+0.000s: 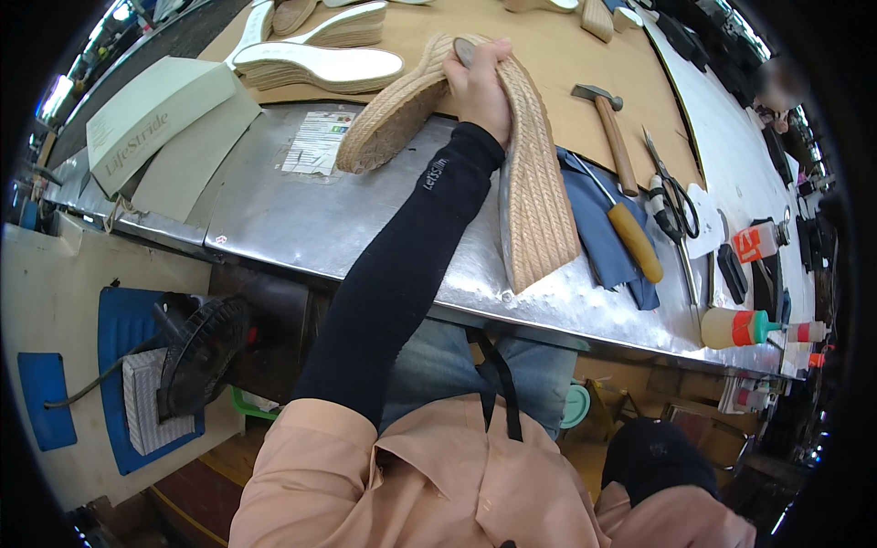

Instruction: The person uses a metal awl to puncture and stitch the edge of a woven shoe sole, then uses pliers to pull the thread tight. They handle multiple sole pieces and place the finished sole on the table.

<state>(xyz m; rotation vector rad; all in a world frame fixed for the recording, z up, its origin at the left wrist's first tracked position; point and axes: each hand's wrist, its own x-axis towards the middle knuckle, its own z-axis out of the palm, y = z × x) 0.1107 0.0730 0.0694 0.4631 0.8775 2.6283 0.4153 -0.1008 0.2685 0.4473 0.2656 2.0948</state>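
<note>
My left hand (480, 89), at the end of a black sleeve, is closed around a pair of rope-wrapped wedge soles above the near edge of the metal tabletop. One wedge sole (539, 183) hangs to the right of the hand with its braided side showing. The other wedge sole (395, 123) slants down to the left, its brown underside partly in view. By the fingers shows a small grey oval patch that I cannot make out. Of my right arm only the black sleeve (660, 454) appears at the lower right; the hand itself is out of sight.
Several white-topped wedge soles (320, 66) lie on brown board at the back. Right of the held pair are a hammer (612, 132), a yellow-handled tool (632, 239) on blue cloth, scissors (674, 187) and a glue bottle (731, 328). A cardboard box (164, 123) stands left, a fan (203, 352) below.
</note>
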